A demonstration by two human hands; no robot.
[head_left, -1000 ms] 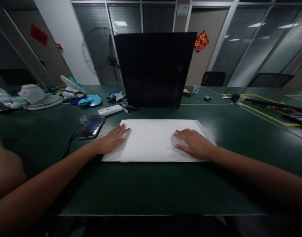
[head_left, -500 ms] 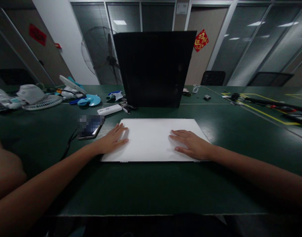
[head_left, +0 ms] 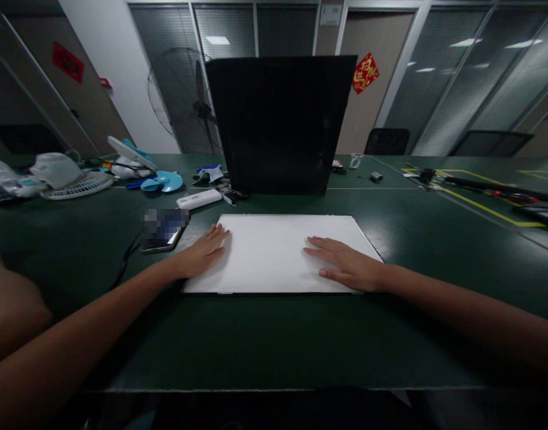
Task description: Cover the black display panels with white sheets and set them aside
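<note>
A white rectangular panel (head_left: 265, 257) lies flat on the dark green table. My left hand (head_left: 205, 251) rests on its left edge, palm down, with the fingers stretched out. On the panel's right part my right hand (head_left: 345, 263) lies flat, fingers extended to the left and thumb apart. Neither hand grips anything. Behind the panel stands a large black screen-like sheet (head_left: 280, 125), upright. A phone (head_left: 165, 230) with a dark cord lies left of my left hand.
The green table (head_left: 278, 340) has its front edge near me. At back left are white fan parts (head_left: 77, 179), a blue fan blade (head_left: 162, 181) and a white oblong device (head_left: 199, 199). A long black pole (head_left: 502, 188) lies at right. Another bare limb (head_left: 14, 304) shows at far left.
My left hand has shifted slightly left and its thumb has drawn in. The fingers of my right hand have slid a little to the left. The panel stays in place.
</note>
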